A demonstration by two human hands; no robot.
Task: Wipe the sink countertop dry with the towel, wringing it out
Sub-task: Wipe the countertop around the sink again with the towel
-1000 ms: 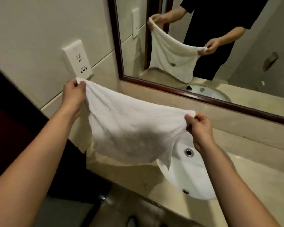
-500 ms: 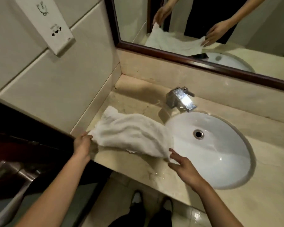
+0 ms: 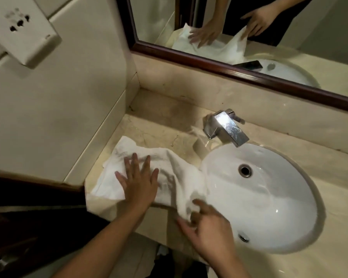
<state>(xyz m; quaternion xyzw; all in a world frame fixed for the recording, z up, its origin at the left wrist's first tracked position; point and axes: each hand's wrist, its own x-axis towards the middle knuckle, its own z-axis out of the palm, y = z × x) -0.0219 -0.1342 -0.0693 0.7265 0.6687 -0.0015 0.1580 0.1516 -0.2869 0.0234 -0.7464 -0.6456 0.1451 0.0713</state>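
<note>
The towel (image 3: 169,177), white and rumpled, lies spread on the beige stone tabletop (image 3: 155,125) to the left of the sink (image 3: 269,197), with its right end draped over the basin's left rim and its near edge hanging a little past the tabletop's front lip. Nearest the camera, the right hand (image 3: 207,227) reaches in from the bottom edge and holds the towel's near right corner, which is bunched between the thumb and the curled fingers; motion blur hides the finer detail of the grip. A little further in, the left hand (image 3: 139,183) lies flat on the middle of the towel, palm down, with its fingers straight and spread apart. The sink is a white oval bowl set into the tabletop, with a round drain (image 3: 245,170) toward its back. Behind the bowl a square chrome faucet (image 3: 225,127) stands on the stone and juts over the rim. On the left, a tiled wall (image 3: 48,117) carries a white box-shaped fixture (image 3: 22,31) near the top. Farthest back, a dark wood-framed mirror (image 3: 249,17) above the backsplash reflects both hands on the towel.
</note>
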